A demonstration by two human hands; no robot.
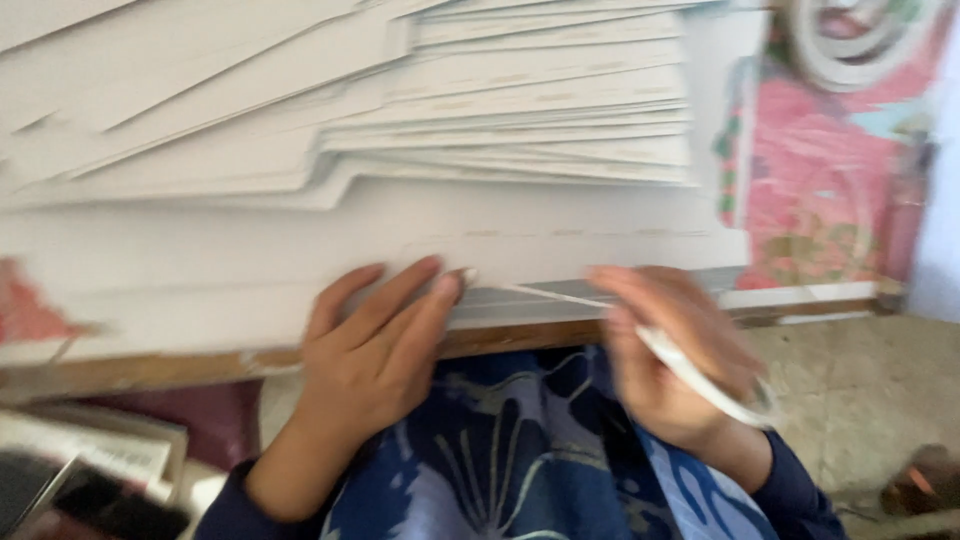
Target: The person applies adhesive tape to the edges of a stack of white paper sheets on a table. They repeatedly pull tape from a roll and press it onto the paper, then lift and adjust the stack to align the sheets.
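Observation:
My left hand (375, 340) lies flat on the near edge of a white card sheet (380, 250), fingertips pressing where a thin white tape strip (540, 293) starts. My right hand (670, 350), blurred by motion, grips a white tape roll (710, 385) worn around the palm, with the strip stretched from it toward my left fingertips. The sheet rests on a low wooden board (130, 372) over my lap.
A fanned stack of white card sheets (500, 100) covers the far side of the board. A pink patterned cloth (820, 170) with more tape rolls (860, 40) lies at the right. Blue floral fabric (500, 470) covers my lap; books (90, 450) sit lower left.

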